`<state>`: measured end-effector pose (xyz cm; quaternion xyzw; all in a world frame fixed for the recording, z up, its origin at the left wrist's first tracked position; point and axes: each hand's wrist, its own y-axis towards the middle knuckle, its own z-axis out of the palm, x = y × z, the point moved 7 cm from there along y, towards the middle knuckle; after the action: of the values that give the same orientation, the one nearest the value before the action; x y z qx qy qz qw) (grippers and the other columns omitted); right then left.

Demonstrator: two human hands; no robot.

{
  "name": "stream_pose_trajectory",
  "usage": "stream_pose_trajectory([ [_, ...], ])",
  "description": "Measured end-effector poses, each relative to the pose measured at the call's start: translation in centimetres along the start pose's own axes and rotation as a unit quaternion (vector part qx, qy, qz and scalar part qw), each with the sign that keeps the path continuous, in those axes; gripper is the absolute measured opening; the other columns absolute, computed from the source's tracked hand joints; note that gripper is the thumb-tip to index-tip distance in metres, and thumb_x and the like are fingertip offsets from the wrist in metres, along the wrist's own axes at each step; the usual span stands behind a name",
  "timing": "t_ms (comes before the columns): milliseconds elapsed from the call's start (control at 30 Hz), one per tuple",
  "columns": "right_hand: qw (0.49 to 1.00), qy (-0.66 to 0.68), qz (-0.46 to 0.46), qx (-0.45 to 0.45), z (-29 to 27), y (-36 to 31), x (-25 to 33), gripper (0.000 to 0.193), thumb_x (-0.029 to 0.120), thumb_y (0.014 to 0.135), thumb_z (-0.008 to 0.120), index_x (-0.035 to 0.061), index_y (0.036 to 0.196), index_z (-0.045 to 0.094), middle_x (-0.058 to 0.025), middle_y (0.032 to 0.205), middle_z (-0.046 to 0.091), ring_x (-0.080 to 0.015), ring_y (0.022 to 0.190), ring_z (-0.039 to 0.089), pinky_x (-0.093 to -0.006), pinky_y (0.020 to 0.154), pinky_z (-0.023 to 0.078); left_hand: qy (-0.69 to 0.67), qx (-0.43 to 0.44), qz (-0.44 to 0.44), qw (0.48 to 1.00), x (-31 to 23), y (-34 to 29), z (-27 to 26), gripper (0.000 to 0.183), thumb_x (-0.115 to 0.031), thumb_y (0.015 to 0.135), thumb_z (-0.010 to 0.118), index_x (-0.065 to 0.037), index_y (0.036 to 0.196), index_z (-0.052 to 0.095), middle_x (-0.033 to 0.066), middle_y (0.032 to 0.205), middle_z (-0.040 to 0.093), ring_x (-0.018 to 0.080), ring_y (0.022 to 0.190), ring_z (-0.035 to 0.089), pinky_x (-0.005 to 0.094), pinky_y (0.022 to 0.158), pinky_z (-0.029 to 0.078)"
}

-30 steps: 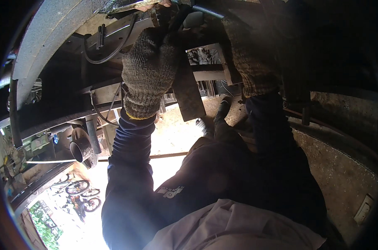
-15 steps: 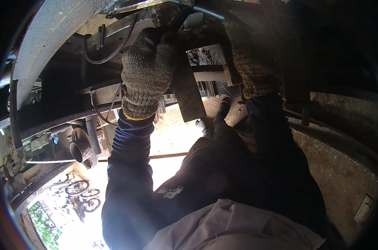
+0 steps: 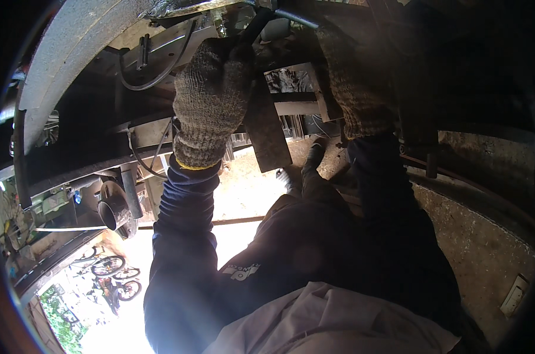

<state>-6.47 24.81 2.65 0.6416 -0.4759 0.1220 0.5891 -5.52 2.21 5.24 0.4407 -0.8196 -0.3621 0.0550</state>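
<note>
Two-handed working at a dark bar (image 3: 258, 25).
Gripping the near end of the bar in the gloved left hand (image 3: 211, 103), closed narrow around it. Locating the gloved right hand (image 3: 357, 85) at the far end of a metal rod (image 3: 297, 18); cannot tell through shadow whether gripping. Holding the bar beyond the upper edge of a flat plate (image 3: 270, 135), appearing to meet the rod.

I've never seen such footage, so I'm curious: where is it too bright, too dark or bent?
In the head view, glare bleaches the ground, bluish haze veils the left sleeve, the right hand sits in shadow, and lines bow near the edges.
</note>
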Motion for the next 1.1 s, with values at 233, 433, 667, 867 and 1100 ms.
stream_pose_trajectory([
  [233, 1.0, -0.001, 0.019, -0.005, 0.0, 0.1, 0.5, 0.035, 0.034, 0.097, 0.074, 0.0091, 0.121, 0.069, -0.0131, 0.114, 0.073, -0.029, 0.106, 0.072, -0.038, 0.091, 0.056, -0.062, 0.057, -0.045, 0.995, 1.6, -0.3, 0.7, 0.053, -0.019, 0.08, 0.081, -0.013, 0.13, 0.064, 0.0158, 0.112, 0.065, 0.0347, 0.085, 0.069, 0.0422, 0.062, 0.058],
  [433, 1.0, -0.005, 0.002, -0.002, -0.1, 0.0, 0.2, 0.034, 0.032, 0.096, 0.073, 0.0095, 0.121, 0.069, -0.014, 0.115, 0.072, -0.0296, 0.106, 0.071, -0.0389, 0.091, 0.056, -0.11, 0.099, -0.089, 0.985, 1.7, -0.4, 1.2, 0.046, -0.015, 0.084, 0.075, -0.012, 0.129, 0.066, 0.0166, 0.111, 0.067, 0.0357, 0.08, 0.072, 0.0411, 0.062, 0.059],
  [667, 1.0, -0.005, 0.007, -0.006, -0.3, 0.3, 0.5, 0.036, 0.033, 0.096, 0.074, 0.0095, 0.122, 0.069, -0.0147, 0.117, 0.072, -0.0307, 0.11, 0.071, -0.0394, 0.093, 0.055, 0.023, 0.003, 0.078, 0.997, -0.8, 0.7, -0.2, 0.052, 0.005, 0.076, 0.062, -0.009, 0.126, 0.069, 0.015, 0.113, 0.069, 0.0298, 0.088, 0.073, 0.0378, 0.07, 0.059],
  [867, 1.0, -0.015, -0.011, -0.014, 0.0, 0.0, 0.4, 0.036, 0.033, 0.096, 0.074, 0.0095, 0.122, 0.069, -0.0138, 0.117, 0.072, -0.0306, 0.109, 0.071, -0.0392, 0.094, 0.055, -0.028, 0.038, 0.041, 0.998, 0.4, 0.5, 0.1, 0.055, 0.008, 0.077, 0.061, -0.01, 0.129, 0.068, 0.0163, 0.119, 0.068, 0.0332, 0.092, 0.074, 0.04, 0.074, 0.061],
  [1100, 0.998, -0.042, 0.038, 0.004, -0.2, -0.1, 0.3, 0.035, 0.034, 0.097, 0.074, 0.0101, 0.122, 0.069, -0.0135, 0.114, 0.073, -0.0303, 0.106, 0.072, -0.0398, 0.091, 0.056, 0.0, 0.01, 0.059, 0.998, 0.0, 0.5, 0.0, 0.053, 0.006, 0.079, 0.062, -0.009, 0.129, 0.068, 0.018, 0.119, 0.068, 0.0343, 0.098, 0.073, 0.0395, 0.077, 0.061],
])
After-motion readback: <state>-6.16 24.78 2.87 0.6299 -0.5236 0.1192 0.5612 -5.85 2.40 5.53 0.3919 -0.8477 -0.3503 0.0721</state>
